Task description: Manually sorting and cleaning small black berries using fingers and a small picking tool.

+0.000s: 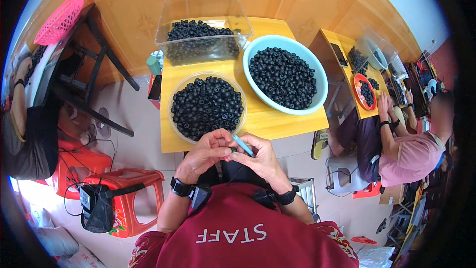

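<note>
The left hand (204,153) is curled, its thumb and fingertips pinched around a small, round, glossy black bead-like piece (233,149), partly hidden between both hands. The right hand (264,160) is loosely closed, gripping a slim light-blue stick-shaped tool (243,145) slantwise beside the piece. Both hands meet just at the near edge of a clear round plastic tub (170,112) heaped with similar pieces.

Maroon shirt (238,208): white capital lettering (230,234) — legible, inverted in this view. Black bag (101,218), left of the shirt: pale label (85,199) — print apparently present, too small to read.
</note>
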`<state>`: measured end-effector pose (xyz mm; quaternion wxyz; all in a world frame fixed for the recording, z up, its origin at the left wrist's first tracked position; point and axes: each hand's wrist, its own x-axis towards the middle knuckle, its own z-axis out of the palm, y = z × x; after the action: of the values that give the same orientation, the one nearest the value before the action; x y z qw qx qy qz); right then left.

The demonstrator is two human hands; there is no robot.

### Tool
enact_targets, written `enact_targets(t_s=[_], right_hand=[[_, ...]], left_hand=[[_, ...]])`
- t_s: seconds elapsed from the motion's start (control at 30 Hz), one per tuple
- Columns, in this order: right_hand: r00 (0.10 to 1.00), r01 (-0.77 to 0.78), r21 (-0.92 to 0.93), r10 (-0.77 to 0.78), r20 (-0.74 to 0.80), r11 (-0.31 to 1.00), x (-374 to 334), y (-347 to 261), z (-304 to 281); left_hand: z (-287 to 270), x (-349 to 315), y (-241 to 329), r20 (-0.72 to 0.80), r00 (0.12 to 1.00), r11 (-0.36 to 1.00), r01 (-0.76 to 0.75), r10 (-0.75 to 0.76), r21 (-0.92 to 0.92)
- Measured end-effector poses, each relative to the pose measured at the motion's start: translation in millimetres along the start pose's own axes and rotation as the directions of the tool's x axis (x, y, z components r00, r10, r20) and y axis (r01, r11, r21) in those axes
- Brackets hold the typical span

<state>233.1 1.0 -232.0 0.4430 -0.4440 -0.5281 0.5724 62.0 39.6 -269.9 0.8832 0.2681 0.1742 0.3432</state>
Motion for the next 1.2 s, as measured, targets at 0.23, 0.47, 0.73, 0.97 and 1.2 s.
enact_targets(t_s=[0.23, 0.47, 0.73, 0.97, 1.2], right_hand=[[0.887, 0.007, -0.314, -0.151, -0.436, 0.949, 11.1, -1.0, -67.7], [0.649, -0.331, -0.707, -0.393, -0.651, 0.625, 35.9, 2.7, -192.0], [0.659, -0.186, -0.747, -0.483, -0.576, 0.638, 25.6, 0.7, -134.8], [0.81, -0.097, -0.715, -0.362, -0.461, 0.693, 10.2, 10.7, -68.1], [0.871, -0.073, -0.692, -0.292, -0.395, 0.719, 6.2, 23.4, -49.5]], left_hand=[[9.4, -2.1, 12.4, -0.183, 0.98, 0.978, -0.045, 0.083, 0.202], [-30.2, -13.0, 21.4, -0.428, 0.812, 0.839, -0.131, 0.397, 0.528], [-38.3, -10.9, 20.5, -0.423, 0.69, 0.623, -0.053, 0.588, 0.78], [-25.9, 9.7, 12.1, -0.22, 0.721, 0.275, 0.042, 0.657, 0.96], [-26.2, 18.9, -1.0, -0.007, 0.782, -0.133, 0.115, 0.623, 0.984]])
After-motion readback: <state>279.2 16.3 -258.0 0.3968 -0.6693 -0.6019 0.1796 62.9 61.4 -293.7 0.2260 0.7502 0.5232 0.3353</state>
